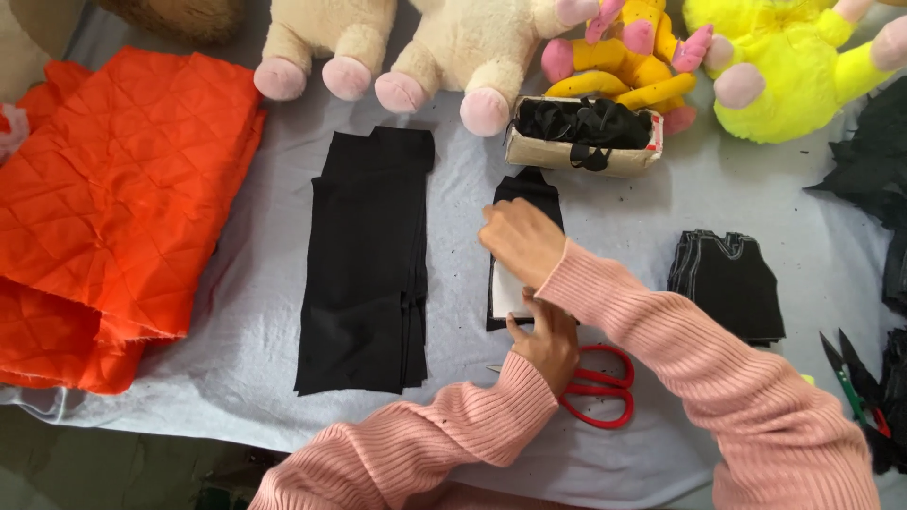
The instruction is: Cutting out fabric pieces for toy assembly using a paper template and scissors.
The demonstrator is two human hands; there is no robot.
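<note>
The right hand (520, 241) lies flat, fingers extended and together, pressing on a small black fabric piece (531, 194) at mid-table; a white template (507, 293) shows under the wrist, on the lower part of that piece; the left hand (546, 345) rests at the bottom edge of the piece, fingers curled, thumb on the template; whether it pinches the fabric cannot be told. Red scissors (600, 387) lie just beside the left hand, partly under the right sleeve. A tall stack of black fabric (367, 274) lies to the left, apart from the piece; folded orange quilted cloth (123, 208) lies at far left. A cardboard box (581, 156) of black trim sits just above the piece; a stack of stitched black pieces (727, 283) lies to the right; plush toys (453, 47) line the far edge of the grey table cover (255, 312); green-handled snips (850, 382) lie at far right.
</note>
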